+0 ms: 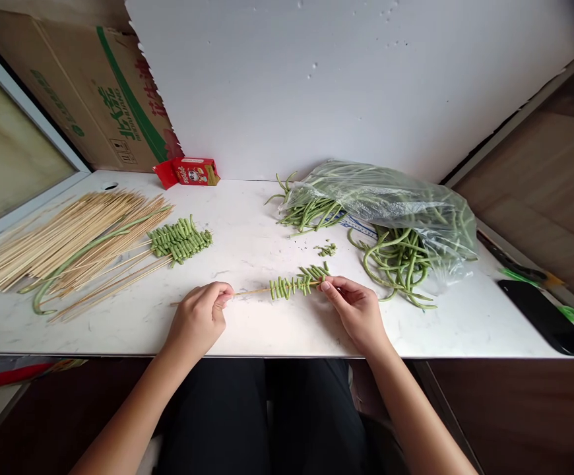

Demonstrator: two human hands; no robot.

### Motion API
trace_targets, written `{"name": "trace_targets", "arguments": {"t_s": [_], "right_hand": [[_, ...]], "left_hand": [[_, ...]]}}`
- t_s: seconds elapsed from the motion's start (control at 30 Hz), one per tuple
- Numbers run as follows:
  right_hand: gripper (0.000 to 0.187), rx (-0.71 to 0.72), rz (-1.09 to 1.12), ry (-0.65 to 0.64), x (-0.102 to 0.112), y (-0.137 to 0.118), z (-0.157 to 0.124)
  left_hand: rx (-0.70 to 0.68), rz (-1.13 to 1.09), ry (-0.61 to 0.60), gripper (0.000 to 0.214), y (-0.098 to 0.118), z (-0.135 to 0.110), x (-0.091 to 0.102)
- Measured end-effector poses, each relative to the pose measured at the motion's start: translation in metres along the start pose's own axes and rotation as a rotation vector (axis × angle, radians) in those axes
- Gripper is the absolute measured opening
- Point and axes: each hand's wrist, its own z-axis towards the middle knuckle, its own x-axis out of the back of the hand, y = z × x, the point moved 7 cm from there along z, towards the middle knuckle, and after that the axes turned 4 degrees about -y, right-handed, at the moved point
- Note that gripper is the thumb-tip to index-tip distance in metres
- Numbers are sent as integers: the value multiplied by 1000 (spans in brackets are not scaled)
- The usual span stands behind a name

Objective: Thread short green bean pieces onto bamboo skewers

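My left hand is closed round a thin bamboo skewer, held level just above the table. Short cut pieces of green bean are threaded crosswise along its right part. At that end my right hand pinches a bean piece between thumb and fingers, at or near the skewer's tip. Behind the skewer lie more loose cut bean pieces, partly overlapped by the threaded ones. Finished-looking bean skewers lie side by side to the left, packed with cut pieces.
Many bare skewers lie at the left, a long bean across them. A plastic bag and loose long beans occupy the right. A red box stands at the back. A black phone lies far right.
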Motion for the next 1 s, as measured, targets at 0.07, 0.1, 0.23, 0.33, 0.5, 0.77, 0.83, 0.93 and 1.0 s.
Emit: {"name": "trace_targets", "arguments": {"t_s": [0.07, 0.1, 0.23, 0.33, 0.5, 0.77, 0.83, 0.93, 1.0], "right_hand": [[38, 0, -1, -11, -1, 0, 0], [39, -3, -1, -14, -1, 0, 0], [40, -11, 6, -19, -2, 0, 0], [38, -7, 14, -30, -2, 0, 0], [35, -4, 39, -61, -4, 0, 0], [36, -32, 156, 4, 1, 2, 1], [34, -36, 172, -4, 0, 2, 1], [33, -29, 141, -24, -1, 0, 2], [35, -23, 115, -29, -1, -2, 1]], "left_hand": [[6, -3, -11, 27, -1, 0, -1], [10, -4, -14, 27, -2, -1, -2], [20, -12, -26, 28, -3, -1, -2], [15, -14, -26, 29, -2, -1, -2], [32, -29, -20, 27, -3, -1, -1], [75, -54, -13, 23, -7, -2, -1], [72, -50, -6, 23, -6, -2, 0], [66, -45, 0, 23, -5, -2, 1], [62, -46, 1, 23, -4, -1, 0]]}}
